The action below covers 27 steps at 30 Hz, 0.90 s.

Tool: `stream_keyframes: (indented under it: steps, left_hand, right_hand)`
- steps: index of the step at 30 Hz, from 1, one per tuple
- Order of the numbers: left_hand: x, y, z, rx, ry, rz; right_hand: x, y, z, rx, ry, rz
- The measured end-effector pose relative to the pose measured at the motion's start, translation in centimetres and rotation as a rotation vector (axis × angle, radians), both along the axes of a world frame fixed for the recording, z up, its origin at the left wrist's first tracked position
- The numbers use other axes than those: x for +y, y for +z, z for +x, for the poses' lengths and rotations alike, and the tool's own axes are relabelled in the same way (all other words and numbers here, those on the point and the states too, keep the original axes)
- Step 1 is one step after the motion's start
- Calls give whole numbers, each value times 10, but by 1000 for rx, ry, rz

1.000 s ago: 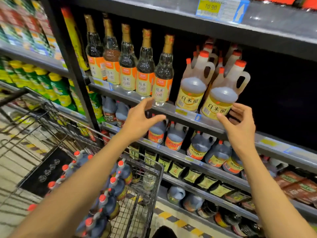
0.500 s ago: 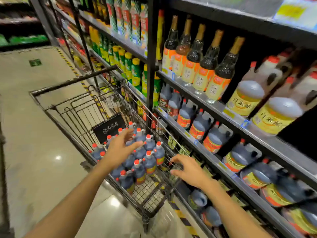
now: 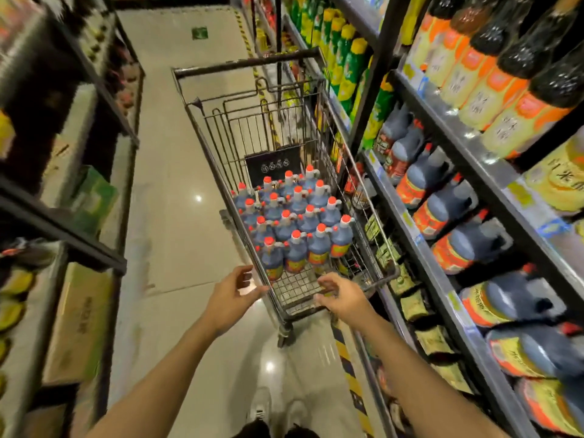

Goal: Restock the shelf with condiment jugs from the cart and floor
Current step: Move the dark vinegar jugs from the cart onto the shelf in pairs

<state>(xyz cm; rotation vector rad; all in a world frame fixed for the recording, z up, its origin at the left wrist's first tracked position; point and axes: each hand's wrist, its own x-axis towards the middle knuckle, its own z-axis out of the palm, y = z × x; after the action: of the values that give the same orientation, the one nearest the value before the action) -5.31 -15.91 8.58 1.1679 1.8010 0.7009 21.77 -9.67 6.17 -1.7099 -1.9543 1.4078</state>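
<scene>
Head view down a store aisle. Compared with half a second earlier, the view has swung from the shelf face to look along the aisle, and both hands have drawn back from over the jugs to the cart's near end. The left hand (image 3: pixel 232 300) hovers just outside the near left corner of the cart (image 3: pixel 319 306), fingers relaxed and apart, holding nothing. The right hand (image 3: pixel 343 297) hovers at the cart's near rim, fingers loosely spread, likewise empty.

The condiment jugs (image 3: pixel 295 222), dark liquid with red caps and orange-yellow labels, stand upright in rows filling the middle of the cart; the near end of its floor shows bare wire.

Along the right edge, the shelf (image 3: pixel 420 241) carries similar dark jugs lying tilted by the wide lens. Tall bottles (image 3: pixel 493 86) with orange labels stand on the tier above. Label writing is blurred; only partial Chinese characters show on a yellow label (image 3: pixel 565 181) at the far right. A dark placard (image 3: pixel 273 164) in the cart bears small round icons, unreadable. Shelving on the left is heavily smeared.
</scene>
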Motion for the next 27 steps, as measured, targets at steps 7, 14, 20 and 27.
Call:
stream_keyframes:
  steps: [7, 14, 20, 27]
  left_hand:
    - [11, -30, 13, -31, 106, 18]
    - [50, -51, 17, -128, 77, 66]
    - [84, -71, 14, -108, 84, 121]
    - [153, -91, 19, 145, 6, 52]
  right_hand:
    - [11, -7, -3, 12, -40, -32]
    - [43, -14, -17, -14, -9, 21]
    - [96, -34, -25, -43, 109, 93]
    - [188, -75, -50, -85, 288, 123]
